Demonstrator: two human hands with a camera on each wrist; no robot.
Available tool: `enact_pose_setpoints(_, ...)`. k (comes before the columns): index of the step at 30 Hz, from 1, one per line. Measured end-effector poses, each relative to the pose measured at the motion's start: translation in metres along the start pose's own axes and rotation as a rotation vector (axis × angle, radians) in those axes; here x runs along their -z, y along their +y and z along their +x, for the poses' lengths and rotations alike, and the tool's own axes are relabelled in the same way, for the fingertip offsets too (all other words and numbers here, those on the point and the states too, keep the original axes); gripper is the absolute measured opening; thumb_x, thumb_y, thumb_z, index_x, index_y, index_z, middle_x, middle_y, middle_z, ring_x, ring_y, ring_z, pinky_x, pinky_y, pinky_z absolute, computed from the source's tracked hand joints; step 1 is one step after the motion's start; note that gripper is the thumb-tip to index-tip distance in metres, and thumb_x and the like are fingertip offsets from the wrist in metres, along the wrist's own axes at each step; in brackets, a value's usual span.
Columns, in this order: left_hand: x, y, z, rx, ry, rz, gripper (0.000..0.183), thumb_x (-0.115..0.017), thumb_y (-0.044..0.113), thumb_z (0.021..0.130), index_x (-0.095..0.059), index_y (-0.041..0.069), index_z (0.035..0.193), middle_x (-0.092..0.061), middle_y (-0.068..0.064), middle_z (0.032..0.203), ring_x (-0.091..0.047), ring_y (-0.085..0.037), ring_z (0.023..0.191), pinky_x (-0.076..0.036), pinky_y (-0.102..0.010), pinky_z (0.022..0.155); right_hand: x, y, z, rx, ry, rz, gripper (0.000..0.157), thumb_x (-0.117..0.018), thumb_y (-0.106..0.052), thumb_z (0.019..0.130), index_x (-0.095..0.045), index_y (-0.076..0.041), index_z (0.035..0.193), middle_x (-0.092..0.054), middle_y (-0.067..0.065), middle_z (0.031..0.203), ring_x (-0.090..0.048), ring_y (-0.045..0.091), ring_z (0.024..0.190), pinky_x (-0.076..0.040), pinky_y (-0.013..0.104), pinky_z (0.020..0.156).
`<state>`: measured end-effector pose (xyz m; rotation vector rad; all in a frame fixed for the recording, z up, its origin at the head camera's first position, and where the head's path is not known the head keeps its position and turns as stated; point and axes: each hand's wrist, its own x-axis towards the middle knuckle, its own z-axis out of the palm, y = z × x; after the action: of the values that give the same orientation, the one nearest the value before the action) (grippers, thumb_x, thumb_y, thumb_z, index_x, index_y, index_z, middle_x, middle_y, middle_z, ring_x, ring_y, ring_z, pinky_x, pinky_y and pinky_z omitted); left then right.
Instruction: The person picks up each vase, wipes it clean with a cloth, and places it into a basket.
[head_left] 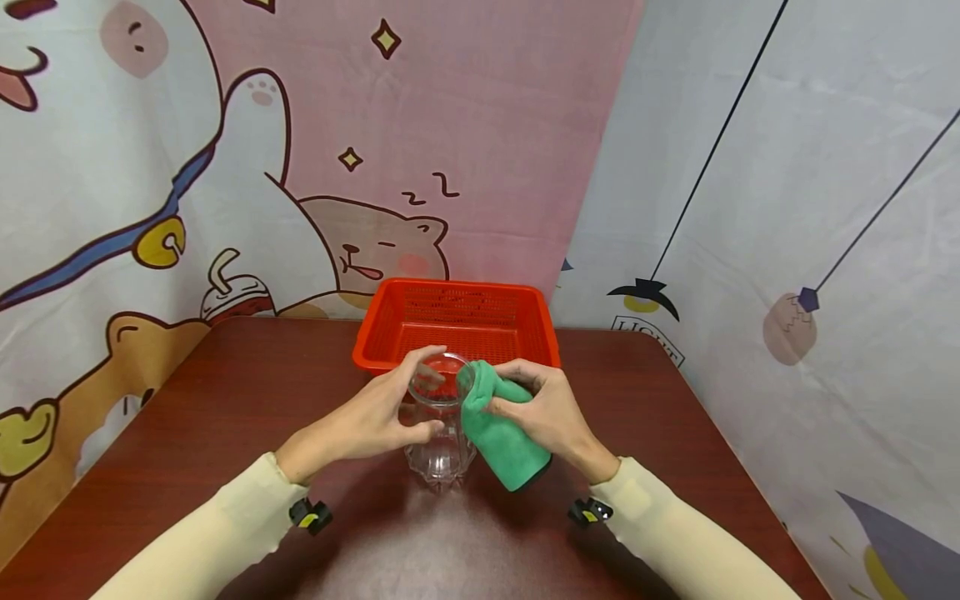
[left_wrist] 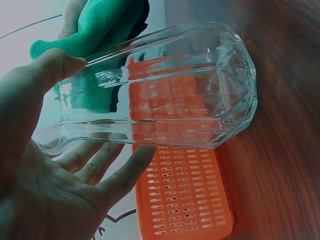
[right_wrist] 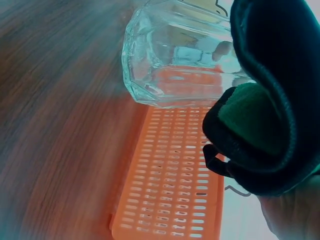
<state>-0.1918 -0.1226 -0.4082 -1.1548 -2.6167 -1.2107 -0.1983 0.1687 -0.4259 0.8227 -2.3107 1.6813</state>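
A clear, faceted glass jar (head_left: 441, 454) stands roughly upright with its round mouth up. My left hand (head_left: 375, 412) holds it near the top from the left, the thumb on one side and the fingers on the other, as the left wrist view shows. A green cloth (head_left: 506, 437) with a dark underside is bunched in my right hand (head_left: 551, 412), pinched between thumb and fingers. The upper part of the cloth touches the jar's rim on the right, and the rest hangs down. In the right wrist view the cloth (right_wrist: 250, 120) hides most of my right hand.
Behind the jar, a red perforated plastic basket (head_left: 457, 329) sits at the far edge of the dark brown table (head_left: 285, 358). Printed cloth walls (head_left: 510, 125) with cartoon animals rise at the back and sides.
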Motion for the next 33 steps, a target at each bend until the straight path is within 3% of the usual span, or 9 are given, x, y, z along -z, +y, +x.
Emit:
enact_pose_setpoints(7,-0.001,-0.002,0.0,-0.019,0.007,0.003,0.099,-0.085,0.026,0.087,-0.019,0.031,0.161,-0.063,-0.007,0.134,-0.064,-0.017,0.116,-0.056,-0.038,0.095,-0.002,0.002,-0.001,-0.013,-0.02,-0.025,0.035,-0.087,-0.031,0.086,-0.076,-0.029,0.119,-0.076,-0.005,0.111,-0.071,0.018,0.092,-0.06,0.037,0.082)
enact_pose_setpoints(17,-0.002,-0.001,0.0,0.006,0.011,-0.006,0.099,-0.085,0.026,0.087,-0.019,0.036,0.16,-0.063,-0.003,0.132,-0.064,-0.018,0.116,-0.057,-0.039,0.094,-0.009,0.013,-0.008,-0.014,-0.053,-0.138,0.033,-0.089,-0.038,0.083,-0.077,-0.032,0.113,-0.076,-0.011,0.106,-0.069,0.015,0.086,-0.058,0.033,0.073)
enact_pose_setpoints(33,0.0,0.001,0.001,0.01,0.013,0.008,0.098,-0.085,0.028,0.087,-0.02,0.035,0.159,-0.061,0.005,0.13,-0.063,-0.013,0.114,-0.057,-0.038,0.093,-0.007,0.025,-0.015,0.099,-0.139,-0.342,0.028,-0.088,-0.037,0.084,-0.075,-0.035,0.109,-0.072,-0.02,0.1,-0.067,0.003,0.081,-0.058,0.026,0.071)
